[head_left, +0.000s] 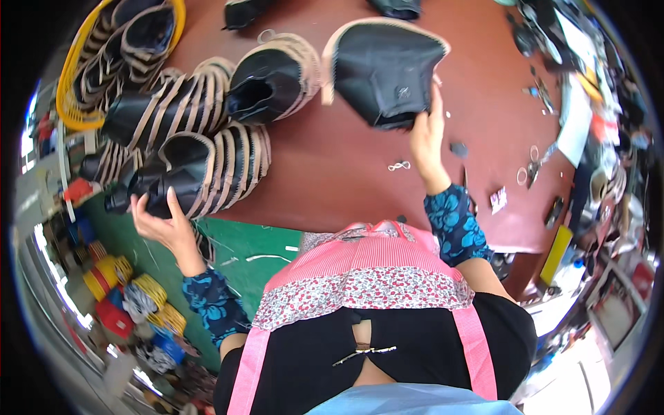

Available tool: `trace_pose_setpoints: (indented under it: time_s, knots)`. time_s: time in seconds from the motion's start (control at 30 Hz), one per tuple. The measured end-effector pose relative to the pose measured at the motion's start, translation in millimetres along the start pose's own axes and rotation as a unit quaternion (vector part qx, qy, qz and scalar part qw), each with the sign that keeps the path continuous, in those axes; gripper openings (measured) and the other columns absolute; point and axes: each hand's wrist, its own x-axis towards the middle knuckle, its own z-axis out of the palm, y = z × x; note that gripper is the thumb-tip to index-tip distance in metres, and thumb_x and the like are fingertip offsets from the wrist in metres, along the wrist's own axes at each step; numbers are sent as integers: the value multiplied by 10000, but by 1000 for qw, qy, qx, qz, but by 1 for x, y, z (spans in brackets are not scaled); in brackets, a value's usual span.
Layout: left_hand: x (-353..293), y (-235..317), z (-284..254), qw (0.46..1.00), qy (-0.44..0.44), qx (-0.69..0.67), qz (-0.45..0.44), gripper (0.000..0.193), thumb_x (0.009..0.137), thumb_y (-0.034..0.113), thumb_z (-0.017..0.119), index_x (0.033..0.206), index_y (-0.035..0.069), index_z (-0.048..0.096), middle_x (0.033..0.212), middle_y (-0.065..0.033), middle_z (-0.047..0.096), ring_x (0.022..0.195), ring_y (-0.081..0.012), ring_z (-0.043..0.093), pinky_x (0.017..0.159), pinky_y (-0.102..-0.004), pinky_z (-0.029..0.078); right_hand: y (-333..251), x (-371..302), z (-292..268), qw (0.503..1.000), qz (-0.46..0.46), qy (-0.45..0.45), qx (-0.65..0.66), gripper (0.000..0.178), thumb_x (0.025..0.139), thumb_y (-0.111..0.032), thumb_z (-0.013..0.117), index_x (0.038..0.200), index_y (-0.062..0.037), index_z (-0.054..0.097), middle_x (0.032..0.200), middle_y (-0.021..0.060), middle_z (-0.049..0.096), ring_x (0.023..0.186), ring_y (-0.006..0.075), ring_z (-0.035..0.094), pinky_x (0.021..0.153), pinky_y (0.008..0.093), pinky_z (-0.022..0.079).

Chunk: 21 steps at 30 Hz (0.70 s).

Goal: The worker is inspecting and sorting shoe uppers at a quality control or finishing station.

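**Mia:** What is the right hand (427, 135) doing?

**Ben:** It holds a black shoe top (382, 69) by its lower edge. The fingers are closed tight on that edge. The shoe top looks soft and smooth, with a pale woven rim around it like rope. It is wide and rounded, a bit like a cap.

**Mia:** Which way does it point?

**Ben:** Its long side runs across the brown table (332, 173), from left to right. The open edge faces down toward the person. It is lifted a little above the table, near the far side.

**Mia:** And the left hand (160, 220)?

**Ben:** It is at the near left edge of the table. The fingers curl around the end of a black shoe piece (173, 181) in a row of stacked ones (207, 138). Those pieces are black too, with pale striped rims that look rough and ropey. The row leans and runs up toward the far left corner of the table.

**Mia:** Anything else there?

**Ben:** A yellow basket (72, 83) sits at the far left of the table with more pieces inside. Small metal rings (399, 166) lie on the table just below the right hand. The person wears blue patterned sleeves (453, 221) and a pink striped apron (366, 259).
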Motion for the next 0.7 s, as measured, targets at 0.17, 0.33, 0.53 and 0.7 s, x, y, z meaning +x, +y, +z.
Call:
trace_pose_setpoints:
  time_s: [0.17,0.33,0.53,0.7]
  knots:
    - [-13,144,9,901,-168,-389,-95,474,926,86,813,1376,-4,697,1429,-140,688,1363,-282,599,1209,-423,409,-6,-110,-45,998,42,-45,20,748,1012,50,381,1746,6,247,1665,226,484,1352,261,617,1061,312,524]
    - [-50,281,-17,497,-437,-690,-293,639,911,-4,823,1508,0,596,1356,-102,706,1204,-206,702,1026,-340,588,-20,-181,-109,974,-50,-210,-67,856,1051,-171,624,1770,-50,176,1503,356,599,1326,401,686,1071,408,532]
    - [-95,304,-51,406,-500,-706,-295,750,833,-81,828,1533,30,584,1360,-142,734,1264,-252,714,1104,-421,590,-15,-155,-213,931,114,-263,228,869,953,-463,818,1571,71,520,1467,173,672,1385,222,637,1164,358,489]
    - [-127,334,-74,328,-482,-744,-327,753,867,-70,799,1571,7,542,1454,-181,687,1316,-314,696,1130,-490,588,-29,-166,-223,879,191,-261,351,372,915,45,837,1275,32,744,1153,89,813,994,171,792,941,325,653]
